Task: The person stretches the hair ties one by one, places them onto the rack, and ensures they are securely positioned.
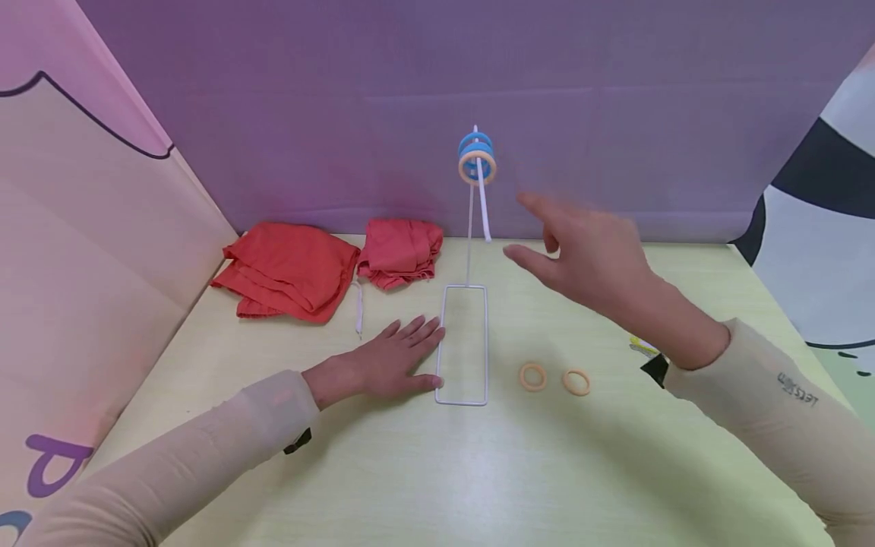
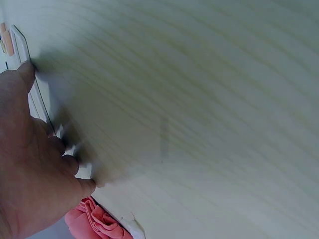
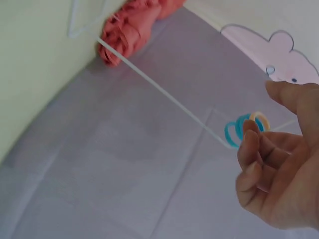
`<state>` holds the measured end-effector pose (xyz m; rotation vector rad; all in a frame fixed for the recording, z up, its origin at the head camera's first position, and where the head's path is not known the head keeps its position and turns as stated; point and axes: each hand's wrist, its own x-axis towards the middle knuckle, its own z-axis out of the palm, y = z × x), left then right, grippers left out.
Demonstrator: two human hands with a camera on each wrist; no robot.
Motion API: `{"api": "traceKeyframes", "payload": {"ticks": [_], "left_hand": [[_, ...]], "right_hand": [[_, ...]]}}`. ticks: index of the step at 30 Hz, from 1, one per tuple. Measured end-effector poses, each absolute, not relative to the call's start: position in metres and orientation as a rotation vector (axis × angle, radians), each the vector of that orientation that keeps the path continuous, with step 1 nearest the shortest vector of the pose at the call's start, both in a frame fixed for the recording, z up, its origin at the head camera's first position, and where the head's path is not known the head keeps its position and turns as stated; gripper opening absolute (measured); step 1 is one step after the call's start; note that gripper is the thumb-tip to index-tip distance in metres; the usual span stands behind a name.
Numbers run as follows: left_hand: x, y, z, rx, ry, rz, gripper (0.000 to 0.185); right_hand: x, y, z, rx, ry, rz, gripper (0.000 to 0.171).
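A white wire stand (image 1: 487, 346) rises from a rectangular base to an arm that carries blue rings (image 1: 476, 141) and a beige ring (image 1: 462, 173) in front of them. My left hand (image 1: 393, 361) lies palm down on the table, fingers spread, fingertips and thumb touching the left side of the base. To the right of the stand's arm, my right hand (image 1: 591, 254) is raised in the air, apart from the rings and holding nothing. Its thumb and index finger are spread; the other fingers bend loosely in the right wrist view. Two beige rings (image 1: 522, 377) lie right of the base.
A folded red cloth (image 1: 294, 270) and a smaller red bundle (image 1: 402, 251) sit at the back left, with a white cord (image 1: 359, 308) by them. A small yellow-and-grey item (image 1: 641, 346) is partly hidden by the right forearm. Purple fabric (image 1: 307, 152) hangs behind the table.
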<state>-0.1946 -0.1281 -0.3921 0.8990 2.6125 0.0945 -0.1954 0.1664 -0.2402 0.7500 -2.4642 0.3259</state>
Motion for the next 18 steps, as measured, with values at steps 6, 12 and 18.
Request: {"api": "traceKeyframes", "payload": {"ticks": [6,12,18], "left_hand": [[-0.194,-0.128,-0.392,0.891,2.616,0.095,0.089],[-0.194,-0.128,-0.393,0.887,2.620,0.098,0.089],[-0.194,-0.127,-0.391,0.892,2.618,0.097,0.089]], "right_hand": [[-0.171,0.181,-0.261,0.769,-2.807,0.322,0.062],[-0.159,0.195,-0.295,0.820,-3.030,0.343,0.065],[-0.151,0.206,-0.332,0.841,-3.175,0.323,0.064]]}}
